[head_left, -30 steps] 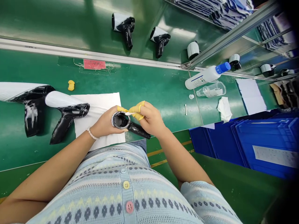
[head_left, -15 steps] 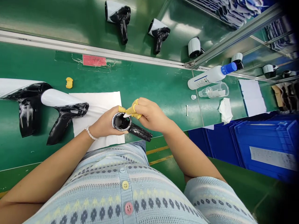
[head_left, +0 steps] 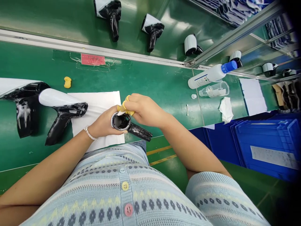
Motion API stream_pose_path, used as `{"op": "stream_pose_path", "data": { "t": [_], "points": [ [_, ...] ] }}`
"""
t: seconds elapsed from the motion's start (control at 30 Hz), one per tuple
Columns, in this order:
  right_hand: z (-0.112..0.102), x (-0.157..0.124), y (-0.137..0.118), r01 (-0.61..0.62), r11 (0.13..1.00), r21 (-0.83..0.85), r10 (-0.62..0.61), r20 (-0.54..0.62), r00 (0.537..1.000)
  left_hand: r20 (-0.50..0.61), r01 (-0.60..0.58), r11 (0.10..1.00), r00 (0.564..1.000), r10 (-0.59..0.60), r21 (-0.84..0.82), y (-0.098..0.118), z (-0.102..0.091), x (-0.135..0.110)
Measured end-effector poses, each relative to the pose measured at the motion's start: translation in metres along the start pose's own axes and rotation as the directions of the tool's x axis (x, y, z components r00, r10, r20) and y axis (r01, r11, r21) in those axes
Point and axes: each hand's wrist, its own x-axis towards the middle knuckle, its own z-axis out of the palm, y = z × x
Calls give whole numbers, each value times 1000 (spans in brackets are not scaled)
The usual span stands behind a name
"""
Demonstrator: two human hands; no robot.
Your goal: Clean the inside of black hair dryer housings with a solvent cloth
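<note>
Glossy green surface [head_left: 152, 84], hands working over a white paper sheet [head_left: 101, 99].
Left hand [head_left: 103, 124] clamped the black plastic hair-dryer housing [head_left: 138, 131] by its round barrel, handle axis running rightward under the right hand [head_left: 145, 108], whose yellow rubber finger cots [head_left: 123, 108] pinched a white swab [head_left: 120, 113] together at the rim.

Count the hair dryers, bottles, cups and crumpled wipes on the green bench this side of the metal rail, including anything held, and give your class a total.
Hair dryers: 3, one in the left hand
White bottles: 1
Clear plastic cups: 1
Crumpled wipes: 1
Total: 6
</note>
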Motion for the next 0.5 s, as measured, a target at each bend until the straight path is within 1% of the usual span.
{"op": "stream_pose_path", "data": {
  "t": [0.07,0.2,0.4,0.5],
  "points": [
    [0,1,1,5,1000,9,-5,5,1000,6,10,1000,1000,-10,-2,0,0,0],
    [-1,-5,3,1,1000,8,-1,12,1000,27,-15,1000,1000,15,-22,0,0,0],
    [-1,-4,2,13,1000,-5,-13,-5,1000,-8,-12,1000,1000,12,4,-2,0,-1],
    [-1,-11,2,-6,1000,-15,7,16,1000,9,-23,1000,1000,23,-18,-1,0,0]
  ]
}}
